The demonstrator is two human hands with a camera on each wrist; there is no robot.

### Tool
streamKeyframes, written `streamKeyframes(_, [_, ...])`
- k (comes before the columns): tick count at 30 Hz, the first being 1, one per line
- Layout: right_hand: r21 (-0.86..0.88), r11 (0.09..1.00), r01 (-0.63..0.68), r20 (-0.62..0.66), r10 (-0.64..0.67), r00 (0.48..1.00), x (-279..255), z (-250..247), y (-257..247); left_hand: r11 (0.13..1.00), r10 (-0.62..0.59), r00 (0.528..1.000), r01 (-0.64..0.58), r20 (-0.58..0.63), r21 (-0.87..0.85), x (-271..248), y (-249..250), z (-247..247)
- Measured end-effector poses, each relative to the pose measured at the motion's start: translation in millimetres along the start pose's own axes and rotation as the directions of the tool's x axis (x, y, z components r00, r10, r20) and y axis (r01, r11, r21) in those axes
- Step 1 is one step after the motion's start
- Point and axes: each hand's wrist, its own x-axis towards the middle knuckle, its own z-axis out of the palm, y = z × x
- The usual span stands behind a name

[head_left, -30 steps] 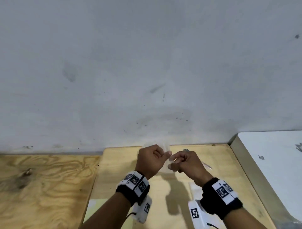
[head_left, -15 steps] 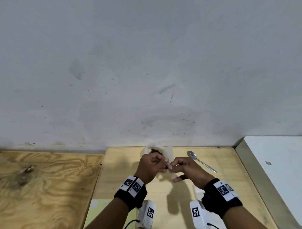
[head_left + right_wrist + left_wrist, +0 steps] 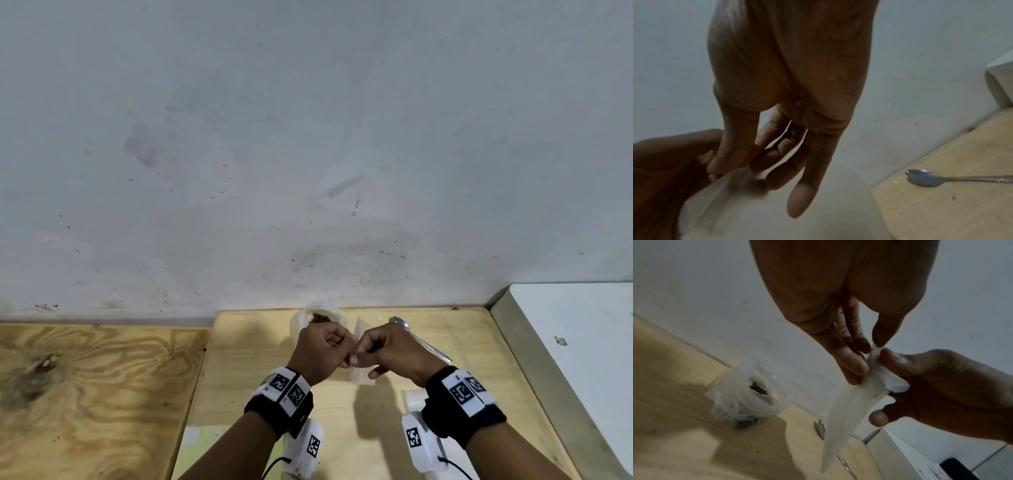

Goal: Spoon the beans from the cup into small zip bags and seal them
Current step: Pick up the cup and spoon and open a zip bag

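A small translucent zip bag (image 3: 842, 410) hangs between both hands above the light wooden board (image 3: 246, 377). My left hand (image 3: 342, 356) pinches one side of its top edge between thumb and fingers (image 3: 855, 368). My right hand (image 3: 359, 358) pinches the other side, with its little finger (image 3: 801, 199) stretched out. The bag's lower end (image 3: 359, 378) shows below the hands. Behind the left hand, against the wall, stands the plastic-lined cup (image 3: 748, 391) with brown beans (image 3: 758, 388) in it. The metal spoon (image 3: 925, 177) lies on the board right of the hands.
A grey wall (image 3: 308, 154) closes the back of the board. A white surface (image 3: 575, 342) stands raised on the right. Darker plywood (image 3: 96, 394) lies to the left. Something flat and white (image 3: 412, 399) lies near my right wrist.
Both hands have sunk a little towards the board and closed in on the bag's top edge. The cup and the whole spoon now show behind them.
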Motion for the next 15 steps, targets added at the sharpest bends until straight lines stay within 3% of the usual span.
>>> streamKeyframes(4, [0.001,1.0,-0.012,-0.006,0.012,1.0,1.4,-1.2,-3.5,0.996,0.004,0.999,0.0,-0.044,0.085,5.7,-1.3,-2.6])
streamKeyframes(7, [0.053,0.999,0.005,-0.105,0.001,0.994,5.5,1.6,-1.3,0.985,0.016,0.999,-0.009,-0.035,0.174,6.5,-1.6,-7.2])
streamKeyframes(10, [-0.064,0.994,0.091,-0.264,-0.105,0.959,13.2,9.6,7.2,0.94,0.041,0.999,-0.04,0.004,0.338,3.7,-3.9,-10.0])
streamKeyframes(15, [-0.211,0.966,0.151,-0.4,-0.226,0.888,23.1,6.2,14.9,0.92,0.031,0.999,-0.045,0.044,0.388,-1.6,-13.2,-14.0])
